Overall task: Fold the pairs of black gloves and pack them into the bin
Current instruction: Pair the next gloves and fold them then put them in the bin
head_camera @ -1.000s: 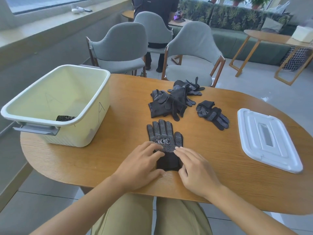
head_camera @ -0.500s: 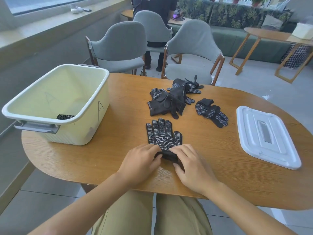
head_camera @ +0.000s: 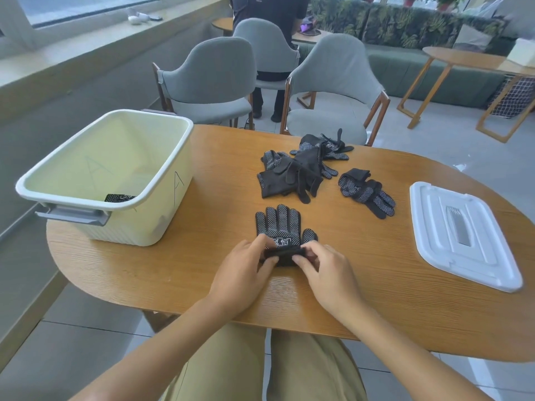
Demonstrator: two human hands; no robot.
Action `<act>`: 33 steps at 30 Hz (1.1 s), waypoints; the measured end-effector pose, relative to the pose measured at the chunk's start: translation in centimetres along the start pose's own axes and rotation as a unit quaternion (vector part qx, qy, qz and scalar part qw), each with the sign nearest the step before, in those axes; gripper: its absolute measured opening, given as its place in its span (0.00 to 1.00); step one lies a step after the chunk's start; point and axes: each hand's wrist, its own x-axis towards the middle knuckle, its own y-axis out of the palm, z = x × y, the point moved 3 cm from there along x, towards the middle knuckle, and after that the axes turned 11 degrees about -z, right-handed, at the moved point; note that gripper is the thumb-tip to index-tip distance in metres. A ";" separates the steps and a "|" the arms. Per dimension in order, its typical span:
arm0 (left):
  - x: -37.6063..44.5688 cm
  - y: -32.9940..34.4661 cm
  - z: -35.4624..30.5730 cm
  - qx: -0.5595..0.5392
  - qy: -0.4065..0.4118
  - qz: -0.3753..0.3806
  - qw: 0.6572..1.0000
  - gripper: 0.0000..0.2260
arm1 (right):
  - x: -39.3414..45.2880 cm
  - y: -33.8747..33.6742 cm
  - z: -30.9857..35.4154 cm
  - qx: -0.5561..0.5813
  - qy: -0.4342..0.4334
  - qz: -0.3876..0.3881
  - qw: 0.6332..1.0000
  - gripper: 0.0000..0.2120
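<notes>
We are pinching the rolled cuff of the black glove pair [head_camera: 280, 231] between our left hand [head_camera: 242, 269] and right hand [head_camera: 324, 270], its dotted fingers pointing away from us on the worktop [head_camera: 362, 285]. The bin [head_camera: 115, 180] is sitting far to the left of our hands, loose gloves [head_camera: 292, 175] lying beyond them, the lid [head_camera: 463, 235] off to the right.

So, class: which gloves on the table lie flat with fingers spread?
The dotted pair held by both hands; the heap and right-hand pair lie crumpled.
</notes>
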 end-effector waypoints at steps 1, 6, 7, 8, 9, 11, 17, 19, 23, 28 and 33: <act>0.4 0.2 0.1 0.006 -0.015 -0.009 1.000 0.05 | 0.2 0.1 0.1 0.001 0.009 -0.001 1.000 0.04; 1.9 1.1 0.5 0.012 -0.064 -0.045 0.997 0.04 | 1.5 0.9 0.3 -0.013 0.054 0.008 0.998 0.07; 2.1 1.3 0.5 0.016 -0.071 -0.046 0.996 0.05 | 1.7 1.1 0.3 -0.014 0.067 0.013 0.998 0.06; 2.2 1.4 0.5 0.021 -0.076 -0.045 0.996 0.05 | 1.8 1.2 0.3 -0.013 0.080 0.018 0.997 0.06; 2.3 1.5 0.5 0.028 -0.078 -0.043 0.996 0.06 | 1.9 1.2 0.3 -0.012 0.092 0.020 0.995 0.08; 2.2 1.6 0.4 0.042 -0.072 -0.041 0.996 0.07 | 1.9 1.3 0.3 -0.015 0.101 0.016 0.995 0.14; 2.2 1.9 0.5 0.057 -0.052 -0.038 0.996 0.03 | 0.7 0.8 0.8 -0.074 -0.048 -0.010 0.996 0.14; 2.4 1.8 0.6 0.055 -0.048 -0.037 0.997 0.03 | 0.0 0.7 0.8 -0.107 -0.125 -0.026 0.986 0.12; 2.8 1.6 0.8 0.044 -0.049 -0.045 0.997 0.03 | -0.7 0.9 0.2 -0.158 -0.200 0.007 0.967 0.16; 2.1 1.4 0.9 0.097 0.072 -0.059 0.991 0.05 | -0.1 1.0 0.3 -0.205 -0.259 0.005 0.944 0.14; 1.0 0.8 1.9 0.149 0.192 0.003 0.970 0.20 | 0.0 1.2 0.3 -0.195 -0.264 -0.028 0.944 0.06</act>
